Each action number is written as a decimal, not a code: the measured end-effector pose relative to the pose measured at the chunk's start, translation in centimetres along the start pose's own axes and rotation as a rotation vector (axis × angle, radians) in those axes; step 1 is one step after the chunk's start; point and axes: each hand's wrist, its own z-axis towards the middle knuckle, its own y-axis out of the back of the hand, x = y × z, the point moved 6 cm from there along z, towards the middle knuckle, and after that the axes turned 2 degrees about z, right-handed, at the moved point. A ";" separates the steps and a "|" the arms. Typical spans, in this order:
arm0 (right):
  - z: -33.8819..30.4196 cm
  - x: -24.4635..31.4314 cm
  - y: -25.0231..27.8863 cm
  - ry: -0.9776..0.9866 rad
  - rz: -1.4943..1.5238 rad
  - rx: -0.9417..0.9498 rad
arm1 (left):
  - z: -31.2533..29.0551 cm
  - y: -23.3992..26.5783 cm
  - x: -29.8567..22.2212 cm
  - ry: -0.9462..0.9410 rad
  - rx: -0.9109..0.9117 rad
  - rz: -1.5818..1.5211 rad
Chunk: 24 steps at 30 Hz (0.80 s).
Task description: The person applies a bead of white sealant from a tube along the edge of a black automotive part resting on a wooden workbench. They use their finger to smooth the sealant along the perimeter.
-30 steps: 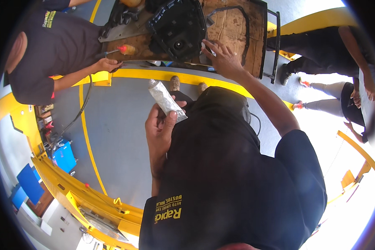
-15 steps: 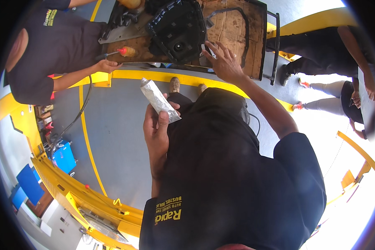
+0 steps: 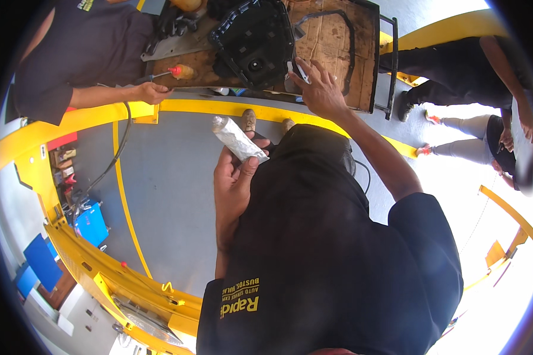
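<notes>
The left hand [image 3: 234,180] was held up in front of the body, over the floor, its thumb and fingers closed around a silver tube [image 3: 237,138]. The tube slanted, its narrow end pointing forward and left, its flat end toward the dark trousers. The right arm reached forward to the table, elbow out to the side. The right hand [image 3: 324,93] was palm down, fingers loosely spread, near the corner of a black pan [image 3: 251,50]. A small white item [image 3: 302,71] showed among those fingers; whether they gripped it could not be told.

Stained brown cardboard [image 3: 366,59] covered the table's right part, with a thin black loop [image 3: 350,47] lying on it. Left of the pan lay a red-tipped bottle [image 3: 185,72], near a co-worker's hand [image 3: 154,93] at the table's edge. Yellow lines [image 3: 124,204] crossed the grey floor [image 3: 166,195]; a blue box [image 3: 91,223] stood left, and other people [image 3: 477,68] stood right.
</notes>
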 end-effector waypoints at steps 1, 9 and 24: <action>0.0 0.1 -0.1 -0.002 0.004 0.016 | 0.1 -0.2 0.0 -0.007 0.012 0.002; 0.4 0.6 0.4 -0.035 -0.026 0.013 | 1.7 1.0 -0.2 -0.015 0.096 0.042; 3.1 1.6 2.0 -0.140 -0.142 -0.081 | 7.0 6.8 -2.4 -0.061 0.322 0.071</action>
